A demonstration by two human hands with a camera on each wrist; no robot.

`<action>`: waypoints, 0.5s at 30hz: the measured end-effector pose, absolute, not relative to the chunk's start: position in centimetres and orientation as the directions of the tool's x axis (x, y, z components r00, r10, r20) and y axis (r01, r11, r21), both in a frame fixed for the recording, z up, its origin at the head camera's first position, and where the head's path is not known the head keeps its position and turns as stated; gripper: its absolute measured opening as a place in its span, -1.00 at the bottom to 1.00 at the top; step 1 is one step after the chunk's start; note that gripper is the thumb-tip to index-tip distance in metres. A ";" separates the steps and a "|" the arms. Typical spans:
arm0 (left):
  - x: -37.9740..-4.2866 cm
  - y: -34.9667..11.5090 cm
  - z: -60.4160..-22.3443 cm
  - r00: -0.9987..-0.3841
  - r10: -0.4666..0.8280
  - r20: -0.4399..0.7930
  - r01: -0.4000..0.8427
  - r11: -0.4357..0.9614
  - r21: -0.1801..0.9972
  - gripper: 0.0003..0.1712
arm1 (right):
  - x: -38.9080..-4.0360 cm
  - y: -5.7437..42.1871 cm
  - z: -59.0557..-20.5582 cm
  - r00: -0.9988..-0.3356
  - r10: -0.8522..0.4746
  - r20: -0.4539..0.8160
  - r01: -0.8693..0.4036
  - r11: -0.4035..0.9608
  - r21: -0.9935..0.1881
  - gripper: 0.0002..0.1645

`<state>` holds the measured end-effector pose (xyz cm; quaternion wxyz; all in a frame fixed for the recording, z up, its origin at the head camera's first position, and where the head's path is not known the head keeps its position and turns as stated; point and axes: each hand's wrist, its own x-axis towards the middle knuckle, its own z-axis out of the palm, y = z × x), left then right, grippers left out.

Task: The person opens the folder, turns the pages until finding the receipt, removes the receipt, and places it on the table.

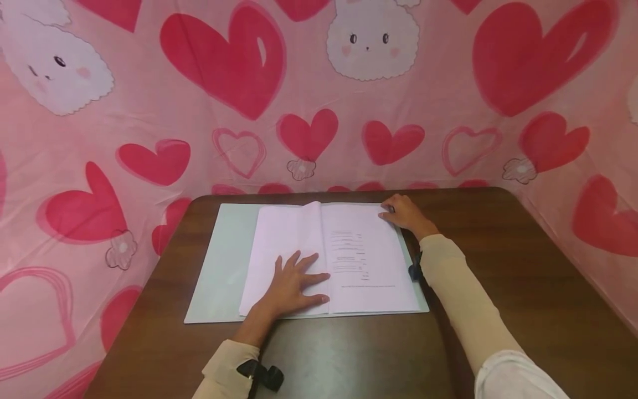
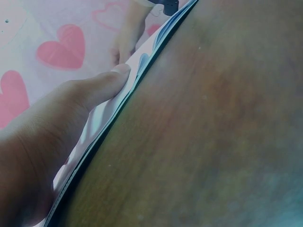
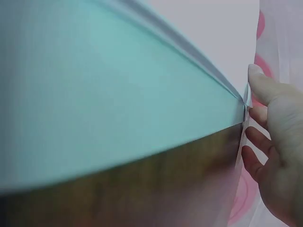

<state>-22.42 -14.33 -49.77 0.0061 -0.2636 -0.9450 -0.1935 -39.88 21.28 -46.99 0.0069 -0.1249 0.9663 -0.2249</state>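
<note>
An open folder with a pale green cover (image 1: 219, 266) lies on the table, white sheets spread inside it. On the left page (image 1: 279, 233) my left hand (image 1: 294, 285) rests with fingers spread, their tips close to the centre fold. In the left wrist view, the left thumb (image 2: 102, 87) lies on the sheets near their lower edge. Small printed lines show on the right page (image 1: 369, 244). My right hand (image 1: 406, 213) pinches the sheets at its far right corner; in the right wrist view, the thumb (image 3: 258, 78) is on top and the index finger is below.
The dark brown wooden table (image 1: 349, 354) extends to both sides and in front of the folder. Behind it hangs a pink cloth (image 1: 344, 105) with red hearts and white rabbit faces. A black strap device (image 1: 264, 376) sits on the left wrist, another (image 1: 415, 269) on the right.
</note>
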 end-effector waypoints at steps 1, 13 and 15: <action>-22.4 -14.3 -49.8 -0.861 0.496 0.112 0.500 0.787 0.362 -0.26 | -40.0 21.3 -46.9 -0.968 -0.247 0.036 -0.238 0.872 -0.427 -0.40; -22.4 -14.3 -49.8 -0.861 0.493 0.127 0.503 0.787 0.358 -0.27 | -40.5 21.0 -46.7 -0.975 -0.220 -0.021 -0.192 0.889 -0.416 -0.43; -22.5 -14.2 -49.9 -0.862 0.492 0.122 0.500 0.789 0.358 -0.28 | -40.4 20.9 -46.7 -0.975 -0.219 -0.017 -0.191 0.882 -0.430 -0.45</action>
